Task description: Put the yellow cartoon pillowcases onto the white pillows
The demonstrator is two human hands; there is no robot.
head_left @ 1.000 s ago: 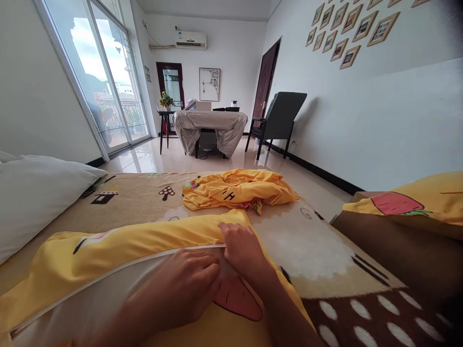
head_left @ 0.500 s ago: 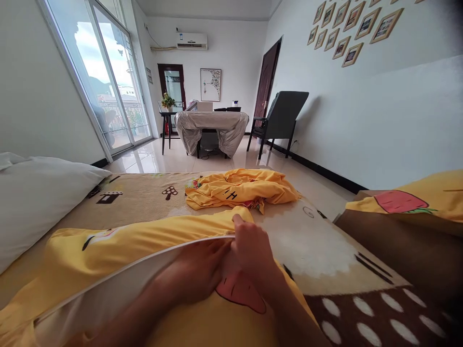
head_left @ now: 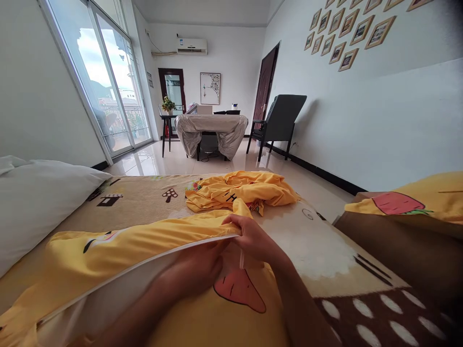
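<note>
A yellow pillowcase [head_left: 144, 233] with a printed carrot lies spread in front of me, its long white-edged opening gaping toward me. Pale fabric shows inside that opening. My right hand [head_left: 253, 236] is closed on the pillowcase's edge near the right end of the opening, thumb and fingers pinching the cloth. Just left of it, my left hand [head_left: 202, 265] reaches into the opening with curled fingers, gripping the cloth near the same corner. Its fingertips are partly hidden by the upper layer. A short white strip [head_left: 241, 259] hangs below my right hand.
A crumpled yellow cloth [head_left: 246, 190] lies beyond the pillowcase on the patterned blanket [head_left: 144, 202]. At left rests a white pillow [head_left: 47, 197]. My knee, under yellow printed fabric [head_left: 408, 200], is at right. Farther off stand a covered table [head_left: 211, 123] and a dark chair [head_left: 284, 118].
My right hand has shifted its hold slightly, its fingers now lying flatter over the edge. The white strip beneath it has come into view. My left hand stays in the opening.
</note>
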